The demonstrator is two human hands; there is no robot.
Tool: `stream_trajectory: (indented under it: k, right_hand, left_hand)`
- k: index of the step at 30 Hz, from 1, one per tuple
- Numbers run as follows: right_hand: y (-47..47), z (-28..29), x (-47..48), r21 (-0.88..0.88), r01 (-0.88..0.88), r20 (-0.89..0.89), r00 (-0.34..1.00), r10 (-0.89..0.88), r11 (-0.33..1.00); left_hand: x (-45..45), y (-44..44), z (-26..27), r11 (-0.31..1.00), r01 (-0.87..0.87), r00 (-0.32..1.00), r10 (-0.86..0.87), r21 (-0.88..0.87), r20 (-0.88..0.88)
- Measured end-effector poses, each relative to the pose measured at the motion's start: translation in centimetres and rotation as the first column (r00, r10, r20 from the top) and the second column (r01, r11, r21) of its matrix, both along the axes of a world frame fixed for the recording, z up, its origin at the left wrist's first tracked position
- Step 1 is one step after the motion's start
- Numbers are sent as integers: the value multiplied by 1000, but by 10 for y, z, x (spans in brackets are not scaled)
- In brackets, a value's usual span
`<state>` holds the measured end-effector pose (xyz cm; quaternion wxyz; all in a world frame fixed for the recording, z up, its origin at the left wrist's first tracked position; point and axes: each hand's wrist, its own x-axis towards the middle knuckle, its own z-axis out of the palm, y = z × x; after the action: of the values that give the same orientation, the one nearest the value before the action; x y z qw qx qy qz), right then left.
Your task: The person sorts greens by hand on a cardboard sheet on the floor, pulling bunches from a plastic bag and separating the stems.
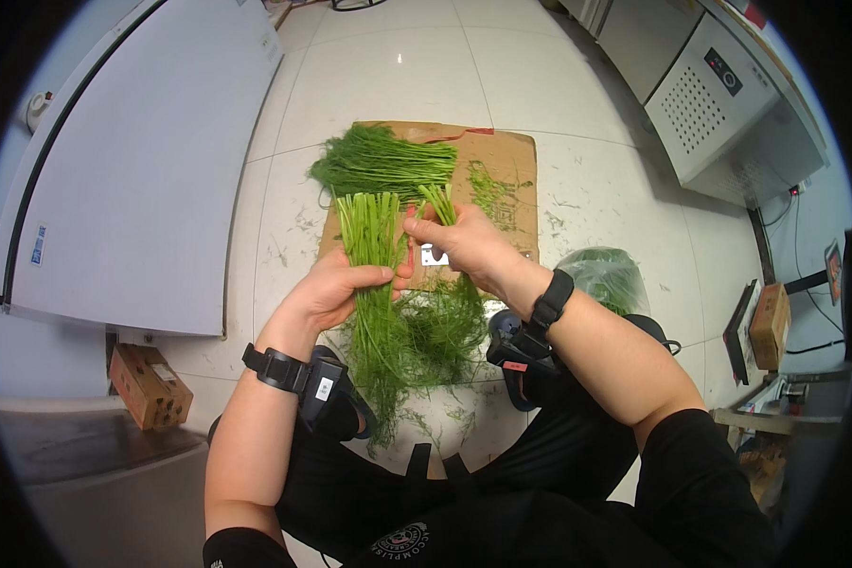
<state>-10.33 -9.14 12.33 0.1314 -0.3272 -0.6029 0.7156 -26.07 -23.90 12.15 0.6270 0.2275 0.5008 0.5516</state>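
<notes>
My left hand (334, 287) is wrapped around a thick bunch of green dill-like herb (369, 227), its cut stem ends pointing away from me and its feathery leaves hanging down. My right hand (461, 238) grips a smaller bunch of the same herb (437, 199) just to the right, stem ends up. Beyond both hands, a pile of herb stalks (397, 160) lies sideways on a flattened cardboard sheet (518, 241), stems to the right. More loose feathery herb (444, 330) is heaped below my hands, between my feet.
Herb scraps (493, 188) litter the cardboard and the tiled floor (390, 78). A red strip (468, 133) lies on the far edge. A clear plastic bag of greens (603, 277) stands to the right. A white appliance (135, 177) flanks the left; a steel cabinet (717, 106) stands right.
</notes>
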Motion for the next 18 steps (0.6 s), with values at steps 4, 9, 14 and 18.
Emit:
stream_trajectory:
  k: [4,9,14,18]
  right_hand:
    - [7,5,4,200,188,-192,970,-149,962]
    - [10,18,4,-300,-100,-119,991,68,949]
    - [16,10,1,-196,346,90,938,-335,917]
    - [13,2,9,-240,247,186,961,-205,939]
  left_hand:
    - [2,3,0,999,-39,994,38,-9,-107]
    - [7,0,4,999,-50,985,46,-20,-163]
    - [6,0,5,1000,-23,977,20,-11,-212]
    - [8,1,13,998,-66,984,62,-17,-165]
